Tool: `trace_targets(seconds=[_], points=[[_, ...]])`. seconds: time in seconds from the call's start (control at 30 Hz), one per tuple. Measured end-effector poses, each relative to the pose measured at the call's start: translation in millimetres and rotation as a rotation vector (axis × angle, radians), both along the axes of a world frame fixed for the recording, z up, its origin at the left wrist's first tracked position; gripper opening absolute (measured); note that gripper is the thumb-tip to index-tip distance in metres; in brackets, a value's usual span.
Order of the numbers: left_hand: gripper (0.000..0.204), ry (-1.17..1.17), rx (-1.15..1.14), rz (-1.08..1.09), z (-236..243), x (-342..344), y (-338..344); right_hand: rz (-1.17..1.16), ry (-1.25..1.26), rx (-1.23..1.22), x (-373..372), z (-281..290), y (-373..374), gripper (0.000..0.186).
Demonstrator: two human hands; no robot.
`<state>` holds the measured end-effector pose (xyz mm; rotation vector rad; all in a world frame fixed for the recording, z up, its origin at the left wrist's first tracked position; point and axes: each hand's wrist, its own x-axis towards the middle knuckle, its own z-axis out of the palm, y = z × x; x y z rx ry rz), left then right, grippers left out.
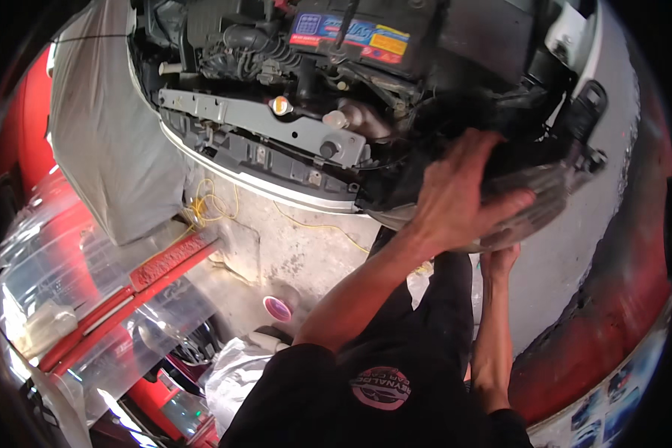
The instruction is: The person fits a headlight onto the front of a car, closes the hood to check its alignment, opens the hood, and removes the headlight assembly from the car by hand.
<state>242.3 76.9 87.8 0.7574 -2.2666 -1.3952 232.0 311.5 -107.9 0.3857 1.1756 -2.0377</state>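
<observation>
A headlight (549,196) with a clear, dull lens sits at the near right corner of an open car front. My left hand (459,190) lies over it, its thumb stretched across the lens and its fingers reaching over the top edge into the dark bay. The fingertips are partly lost in shadow. Below the lens, my right hand (502,260) is closed against the lower edge; the lamp hides most of its fingers. A black bracket (590,112) stands up at the headlight's outer end.
Behind the grey radiator support (261,123) sit a battery (358,37), hoses and a yellow-labelled cap (280,105). A white bumper edge (276,196) curves along the front. On the floor are a yellow cord (215,205) and a pink-rimmed cup (278,308). A red rack (134,299) stands left.
</observation>
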Motion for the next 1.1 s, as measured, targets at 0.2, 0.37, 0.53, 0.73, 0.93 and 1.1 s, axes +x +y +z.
trace_targets(seconds=[0.2, 0.37, 0.53, 0.73, 0.93, 1.1], points=[[0.079, 0.083, -0.028, -0.119, -19, 0, 13, 0.025, 0.091, 0.122, -13, 6, -26, 0.057], [0.083, 0.062, -0.263, -0.161, -12, 25, -13, 0.024, 0.095, 0.103, -17, 9, -33, 0.056], [0.087, 0.166, -0.221, -0.216, -31, 27, -10, 0.027, 0.095, 0.087, -17, 7, -42, 0.055], [0.086, 0.072, -0.16, -0.15, -36, 15, 6, 0.031, 0.09, 0.074, -20, -3, -39, 0.055], [0.092, 0.164, -0.209, -0.086, -17, 48, -21, 0.024, 0.128, 0.127, -26, 11, -12, 0.054], [0.101, 0.218, -0.252, 0.106, 24, 33, 0, 0.036, 0.276, 0.145, -89, 70, -2, 0.053]])
